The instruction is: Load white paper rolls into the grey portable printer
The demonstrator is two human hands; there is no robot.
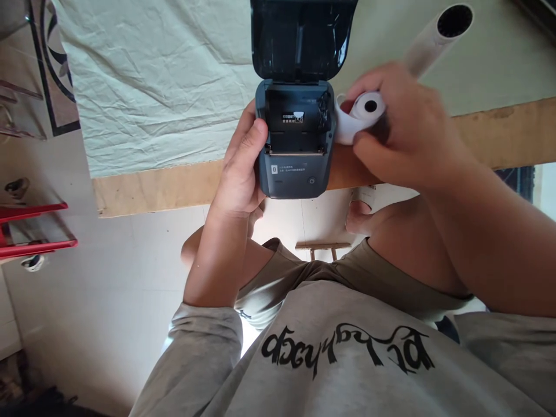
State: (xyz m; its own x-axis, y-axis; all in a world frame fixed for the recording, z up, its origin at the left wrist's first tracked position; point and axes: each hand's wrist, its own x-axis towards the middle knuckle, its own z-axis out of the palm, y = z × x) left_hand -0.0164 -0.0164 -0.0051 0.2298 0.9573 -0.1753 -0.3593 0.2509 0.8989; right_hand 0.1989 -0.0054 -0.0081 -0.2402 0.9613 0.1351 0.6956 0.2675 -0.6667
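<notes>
A small dark grey label printer (pixel 295 174) sits at the table's front edge with its lid (pixel 302 37) flipped up and its paper bay empty. My left hand (pixel 241 171) is closed round the printer's left side, thumb on its top edge. My right hand (pixel 399 130) pinches a small white paper roll (pixel 362 113) just right of the printer, with a loose strip curling off the roll toward the printer's side.
A creased pale cloth (pixel 165 87) covers the wooden table (pixel 147 188). A white tube (pixel 438 35) lies at the back right, behind my right hand. Red bars (pixel 35 229) stand over the floor at left. My knees are under the table edge.
</notes>
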